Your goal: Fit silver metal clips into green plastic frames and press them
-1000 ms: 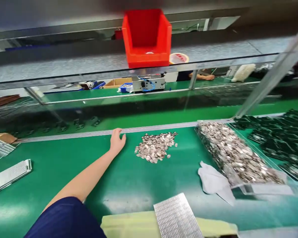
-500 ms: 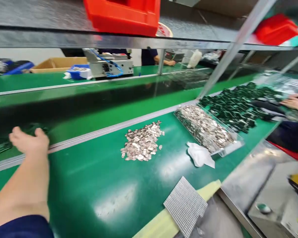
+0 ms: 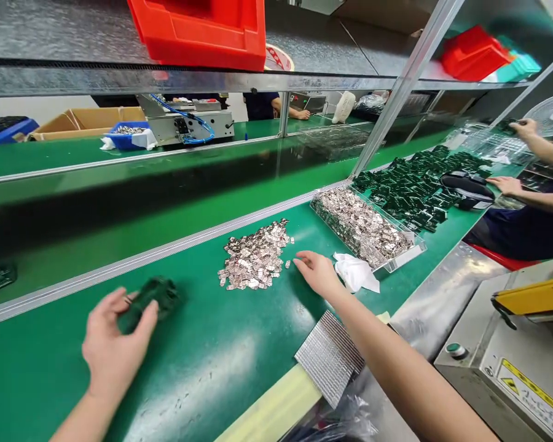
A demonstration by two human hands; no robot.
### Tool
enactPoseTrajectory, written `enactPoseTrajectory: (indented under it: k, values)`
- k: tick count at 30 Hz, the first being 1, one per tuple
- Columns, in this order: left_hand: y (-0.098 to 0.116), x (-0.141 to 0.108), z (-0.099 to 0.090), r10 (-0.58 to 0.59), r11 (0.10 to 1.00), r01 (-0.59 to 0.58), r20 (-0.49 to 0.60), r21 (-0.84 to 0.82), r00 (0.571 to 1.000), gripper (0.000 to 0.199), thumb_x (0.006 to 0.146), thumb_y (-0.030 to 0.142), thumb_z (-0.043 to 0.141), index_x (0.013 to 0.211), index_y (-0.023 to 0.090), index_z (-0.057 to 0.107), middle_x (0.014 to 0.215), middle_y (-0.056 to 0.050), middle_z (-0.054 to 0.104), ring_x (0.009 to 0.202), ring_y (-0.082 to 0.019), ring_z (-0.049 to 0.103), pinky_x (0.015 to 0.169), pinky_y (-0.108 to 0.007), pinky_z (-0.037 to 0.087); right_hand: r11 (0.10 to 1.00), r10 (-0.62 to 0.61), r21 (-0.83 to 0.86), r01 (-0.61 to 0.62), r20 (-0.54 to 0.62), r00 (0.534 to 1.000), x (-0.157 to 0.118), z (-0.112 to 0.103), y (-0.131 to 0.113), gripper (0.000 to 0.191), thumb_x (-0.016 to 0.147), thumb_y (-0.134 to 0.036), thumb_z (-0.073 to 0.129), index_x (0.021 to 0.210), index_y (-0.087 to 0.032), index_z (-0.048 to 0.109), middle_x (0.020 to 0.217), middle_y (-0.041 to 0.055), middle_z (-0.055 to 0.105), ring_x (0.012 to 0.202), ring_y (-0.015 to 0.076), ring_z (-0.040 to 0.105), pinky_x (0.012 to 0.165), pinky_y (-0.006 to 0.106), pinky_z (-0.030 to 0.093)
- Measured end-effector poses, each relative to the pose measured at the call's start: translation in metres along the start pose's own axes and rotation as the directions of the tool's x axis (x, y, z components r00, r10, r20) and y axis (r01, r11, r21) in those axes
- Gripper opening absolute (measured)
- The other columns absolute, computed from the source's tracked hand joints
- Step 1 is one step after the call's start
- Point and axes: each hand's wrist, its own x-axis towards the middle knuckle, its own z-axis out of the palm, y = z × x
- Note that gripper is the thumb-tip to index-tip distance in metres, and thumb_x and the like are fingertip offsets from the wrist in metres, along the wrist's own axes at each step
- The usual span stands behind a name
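My left hand [image 3: 115, 344] is closed around a dark green part [image 3: 152, 301], smeared by motion, above the left of the green bench. It looks like a green circuit board piece, but its details are blurred. My right hand [image 3: 320, 275] hovers just right of a pile of small silver metal tabs [image 3: 255, 255], its thumb and fingertips slightly apart beside one loose tab [image 3: 288, 264]. Nothing shows between those fingertips. A crumpled white tissue [image 3: 356, 272] lies behind that hand, against a clear tray [image 3: 399, 261] full of similar tabs.
A ridged grey block [image 3: 329, 359] sits at the bench's front edge, under my right forearm. Many green boards [image 3: 410, 184] are heaped beyond the tray, near a co-worker's hands [image 3: 507, 184]. A machine with a yellow part [image 3: 532, 296] stands at right; a red bin [image 3: 203, 34] overhangs the shelf.
My left hand has come back from the far left, over the rail, and now holds the dark green part. My right hand has entered from the lower right beside the silver tabs.
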Motion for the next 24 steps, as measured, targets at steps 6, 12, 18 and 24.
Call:
enactPoseTrajectory:
  k: [6, 12, 18, 24]
  values:
    - [0.044, -0.081, -0.007, 0.384, 0.922, -0.375, 0.354, -0.096, 0.853, 0.044, 0.074, 0.03, 0.072, 0.113, 0.034, 0.054, 0.104, -0.006, 0.067, 0.099, -0.029, 0.065, 0.092, -0.049, 0.051, 0.999, 0.013, -0.047, -0.013, -0.002, 1.0, 0.016, 0.019, -0.001, 0.008, 0.079, -0.018, 0.074, 0.084, -0.021, 0.068, 0.083, 0.0033, 0.066, 0.074, 0.0222, 0.061, 0.063, 0.029, 0.041]
    - [0.061, -0.091, 0.009, 0.49, 0.867, -0.464, 0.486, -0.183, 0.724, 0.061, 0.07, 0.044, 0.079, 0.122, 0.03, 0.049, 0.107, -0.01, 0.068, 0.105, -0.033, 0.063, 0.091, -0.049, 0.05, 0.99, -0.006, 0.143, 0.003, 0.025, 1.0, 0.005, 0.008, 0.006, 0.007, 0.082, -0.016, 0.063, 0.077, -0.02, 0.066, 0.072, 0.0012, 0.067, 0.068, 0.0185, 0.061, 0.063, 0.028, 0.044]
    - [0.074, -0.084, 0.011, 0.441, 0.882, -0.378, 0.776, -0.282, 0.45, 0.11, 0.07, 0.054, 0.076, 0.151, 0.03, 0.006, 0.156, -0.019, 0.025, 0.136, -0.036, 0.04, 0.108, -0.051, 0.039, 0.871, 0.052, 0.491, -0.015, -0.062, 0.997, -0.07, -0.026, 0.02, 0.026, 0.082, -0.042, 0.066, 0.085, -0.017, 0.071, 0.074, 0.0057, 0.068, 0.066, 0.0207, 0.061, 0.058, 0.029, 0.048]
    - [0.086, -0.07, 0.028, 0.478, 0.859, -0.386, 0.798, -0.336, 0.368, 0.092, 0.074, 0.035, 0.076, 0.147, 0.027, 0.021, 0.129, -0.013, 0.058, 0.12, -0.031, 0.054, 0.101, -0.049, 0.045, 0.728, 0.162, 0.678, -0.104, -0.023, 0.986, -0.156, -0.041, 0.025, 0.02, 0.08, -0.04, 0.075, 0.081, -0.021, 0.073, 0.073, 0.0038, 0.068, 0.066, 0.0188, 0.06, 0.06, 0.027, 0.049]
